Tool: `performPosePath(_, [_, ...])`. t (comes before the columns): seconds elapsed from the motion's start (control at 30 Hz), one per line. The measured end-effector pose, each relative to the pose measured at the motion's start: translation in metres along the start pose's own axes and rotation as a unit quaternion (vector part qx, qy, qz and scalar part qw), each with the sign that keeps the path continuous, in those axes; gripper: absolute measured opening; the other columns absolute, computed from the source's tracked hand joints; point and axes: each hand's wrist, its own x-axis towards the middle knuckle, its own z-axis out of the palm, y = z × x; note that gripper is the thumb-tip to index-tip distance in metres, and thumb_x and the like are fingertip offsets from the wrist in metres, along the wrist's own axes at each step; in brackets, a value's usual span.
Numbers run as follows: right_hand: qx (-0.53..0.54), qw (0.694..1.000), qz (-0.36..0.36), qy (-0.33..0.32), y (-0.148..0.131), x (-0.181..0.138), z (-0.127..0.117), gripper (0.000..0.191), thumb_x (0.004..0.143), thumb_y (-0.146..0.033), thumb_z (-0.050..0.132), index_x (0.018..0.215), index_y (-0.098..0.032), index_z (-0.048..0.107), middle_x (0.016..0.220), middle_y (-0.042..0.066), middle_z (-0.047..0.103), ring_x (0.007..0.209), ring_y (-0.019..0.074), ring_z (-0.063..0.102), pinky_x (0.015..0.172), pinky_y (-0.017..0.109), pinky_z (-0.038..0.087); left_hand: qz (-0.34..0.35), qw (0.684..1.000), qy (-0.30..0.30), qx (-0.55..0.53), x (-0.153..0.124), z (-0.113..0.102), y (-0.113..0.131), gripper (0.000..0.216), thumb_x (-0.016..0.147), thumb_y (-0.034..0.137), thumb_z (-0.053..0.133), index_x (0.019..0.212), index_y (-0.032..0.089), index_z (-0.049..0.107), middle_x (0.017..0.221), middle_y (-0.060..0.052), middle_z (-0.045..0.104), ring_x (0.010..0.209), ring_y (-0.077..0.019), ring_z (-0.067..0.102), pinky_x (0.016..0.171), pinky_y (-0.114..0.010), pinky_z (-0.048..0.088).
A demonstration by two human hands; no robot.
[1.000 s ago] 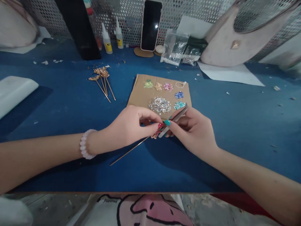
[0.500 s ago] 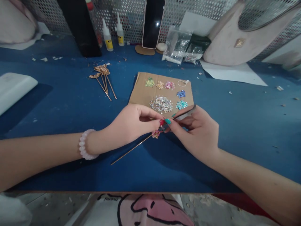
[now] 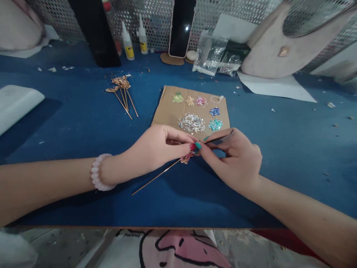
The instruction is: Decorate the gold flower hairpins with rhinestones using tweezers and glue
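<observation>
My left hand [image 3: 156, 147] pinches a long gold hairpin [image 3: 156, 178] near its decorated head [image 3: 184, 159]; the pin's stem slants down to the left over the blue table [image 3: 69, 126]. My right hand [image 3: 237, 158] grips metal tweezers [image 3: 220, 139], whose tips point left at the pin's head. Both hands meet just in front of a cardboard sheet [image 3: 167, 111]. On it lie small heaps of coloured stones: silver [image 3: 192, 123], teal [image 3: 215, 124], blue [image 3: 214, 111], pink [image 3: 201, 101], yellow [image 3: 189, 100] and green [image 3: 177, 98].
Several more gold hairpins [image 3: 122, 93] lie to the left of the cardboard. At the back stand two glue bottles [image 3: 135, 37], a phone [image 3: 182, 28], a black box [image 3: 96, 33] and clear bags [image 3: 214, 56]. A white pad [image 3: 16, 104] sits far left, white paper [image 3: 276, 87] back right.
The view has tilted slightly. My right hand has turned the tweezers flatter and brought their tips down to the pin's head. My left hand keeps its hold.
</observation>
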Motion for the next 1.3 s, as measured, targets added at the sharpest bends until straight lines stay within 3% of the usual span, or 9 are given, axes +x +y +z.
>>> performPosePath(0.43, [-0.013, 1.0, -0.019, 0.02, 0.0037, -0.001, 0.0008, 0.015, 0.079, -0.034, 0.063, 0.078, -0.029, 0.05, 0.064, -0.002, 0.069, 0.057, 0.0199, 0.068, 0.048, 0.03, 0.046, 0.015, 0.998, -0.019, -0.05, 0.0009, 0.0013, -0.0062, 0.007, 0.078, 0.016, 0.06, 0.078, 0.013, 0.067, 0.083, -0.004, 0.068, 0.068, -0.0117, 0.064, 0.064, -0.022, 0.055])
performPosePath(0.63, [-0.002, 1.0, 0.007, 0.013, 0.0024, -0.0017, -0.0002, 0.016, 0.079, -0.036, 0.064, 0.079, -0.029, 0.05, 0.065, -0.001, 0.07, 0.059, 0.0218, 0.068, 0.052, 0.033, 0.049, 0.02, 0.998, -0.026, -0.051, 0.0008, 0.0006, -0.0029, 0.006, 0.078, 0.016, 0.06, 0.076, 0.014, 0.065, 0.079, -0.002, 0.065, 0.067, -0.0112, 0.062, 0.063, -0.022, 0.054])
performPosePath(0.87, [0.044, 0.999, 0.012, 0.013, 0.0036, -0.003, 0.001, 0.016, 0.078, -0.031, 0.066, 0.08, -0.028, 0.05, 0.065, -0.002, 0.07, 0.059, 0.0198, 0.068, 0.052, 0.031, 0.049, 0.02, 0.998, -0.03, -0.054, 0.0017, 0.0002, -0.0065, 0.006, 0.078, 0.017, 0.06, 0.078, 0.014, 0.066, 0.079, -0.002, 0.066, 0.066, -0.0109, 0.062, 0.062, -0.022, 0.053])
performPosePath(1.1, [0.098, 0.994, -0.035, 0.044, 0.0062, -0.0005, 0.006, 0.019, 0.075, -0.02, 0.069, 0.078, -0.028, 0.051, 0.061, -0.005, 0.068, 0.052, 0.0162, 0.067, 0.046, 0.026, 0.05, 0.01, 0.997, -0.046, -0.058, 0.0009, -0.002, -0.0052, 0.008, 0.081, 0.019, 0.062, 0.08, 0.014, 0.068, 0.078, -0.001, 0.066, 0.068, -0.0099, 0.061, 0.064, -0.02, 0.052])
performPosePath(1.3, [0.237, 0.971, 0.024, -0.027, 0.0057, 0.0035, 0.002, 0.016, 0.079, -0.019, 0.066, 0.08, -0.027, 0.052, 0.061, -0.004, 0.068, 0.052, 0.0167, 0.068, 0.051, 0.027, 0.057, 0.023, 0.997, -0.051, -0.057, 0.0007, -0.0033, -0.0072, 0.008, 0.081, 0.018, 0.062, 0.084, 0.015, 0.068, 0.086, -0.002, 0.067, 0.071, -0.0107, 0.062, 0.065, -0.021, 0.052])
